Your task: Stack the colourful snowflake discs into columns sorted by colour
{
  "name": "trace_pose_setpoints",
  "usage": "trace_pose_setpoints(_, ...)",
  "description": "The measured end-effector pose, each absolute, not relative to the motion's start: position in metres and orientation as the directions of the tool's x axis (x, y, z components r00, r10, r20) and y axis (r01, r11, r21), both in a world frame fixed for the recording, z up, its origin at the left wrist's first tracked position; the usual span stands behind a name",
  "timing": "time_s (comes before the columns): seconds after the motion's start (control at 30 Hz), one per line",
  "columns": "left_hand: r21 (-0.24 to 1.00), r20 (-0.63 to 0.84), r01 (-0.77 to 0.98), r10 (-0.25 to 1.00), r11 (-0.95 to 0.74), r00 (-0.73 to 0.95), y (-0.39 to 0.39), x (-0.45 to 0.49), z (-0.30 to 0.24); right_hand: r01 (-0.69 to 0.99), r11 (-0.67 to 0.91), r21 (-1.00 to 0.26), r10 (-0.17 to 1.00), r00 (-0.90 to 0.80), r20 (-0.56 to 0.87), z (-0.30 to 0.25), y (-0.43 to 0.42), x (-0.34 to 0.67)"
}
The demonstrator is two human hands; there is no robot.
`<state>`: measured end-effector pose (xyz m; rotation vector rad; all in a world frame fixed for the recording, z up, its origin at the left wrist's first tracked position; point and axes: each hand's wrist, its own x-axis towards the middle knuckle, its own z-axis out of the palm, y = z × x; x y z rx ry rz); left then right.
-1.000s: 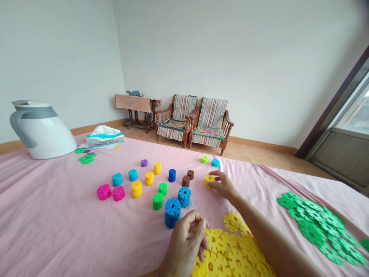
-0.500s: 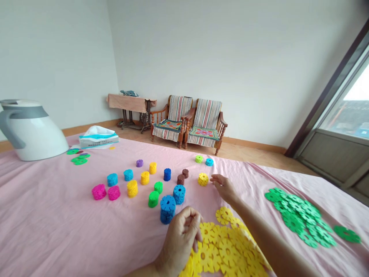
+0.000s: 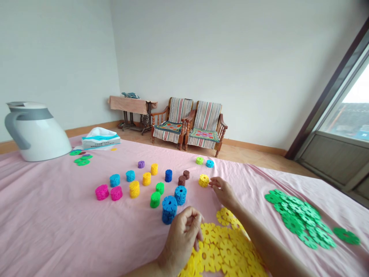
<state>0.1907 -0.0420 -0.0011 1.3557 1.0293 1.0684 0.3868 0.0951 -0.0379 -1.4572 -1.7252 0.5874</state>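
My left hand [image 3: 184,236] is closed, its fingers curled in beside the near blue stack of notched discs [image 3: 169,210]; whatever may be inside is hidden. Below and right of it spreads a pile of yellow flower-shaped discs [image 3: 227,250]. My right hand [image 3: 223,189] reaches forward over the cloth with fingers apart. Its fingertips are just right of a short yellow disc stack [image 3: 203,181], and I cannot tell whether they touch it. A second blue stack [image 3: 180,195] stands behind the near one.
Small stacks in pink [image 3: 102,192], yellow [image 3: 134,189], green [image 3: 155,199] and brown [image 3: 182,180] stand on the pink cloth [image 3: 72,223]. Green discs [image 3: 300,219] lie heaped at right. A white jug [image 3: 43,134] and tissue box [image 3: 100,142] stand far left. Two armchairs [image 3: 204,119] are beyond.
My right hand has shifted slightly left, closer to the short yellow stack. My left hand stays closed in about the same place. The view has moved a little.
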Motion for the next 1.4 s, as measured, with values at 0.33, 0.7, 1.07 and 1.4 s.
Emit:
trace_pose_setpoints(0.33,0.999,0.026,0.02,0.972,-0.032,0.232,-0.042,0.191,-0.002,0.666,0.255,-0.701,0.949,-0.036,0.312,-0.021,0.103,0.388)
trace_pose_setpoints(0.7,1.0,0.002,0.015,0.972,-0.006,0.236,-0.041,0.191,-0.006,0.905,0.316,-0.285,0.949,-0.304,0.088,0.019,0.115,0.353)
trace_pose_setpoints(1.07,0.999,-0.012,-0.028,0.968,0.02,0.249,-0.041,0.191,-0.003,0.943,0.306,-0.127,0.951,-0.31,-0.009,0.027,0.124,0.334)
trace_pose_setpoints(1.4,0.999,-0.021,-0.022,0.968,0.027,0.25,-0.042,0.192,-0.001,0.933,0.348,-0.09,0.936,-0.351,-0.019,0.031,0.128,0.33)
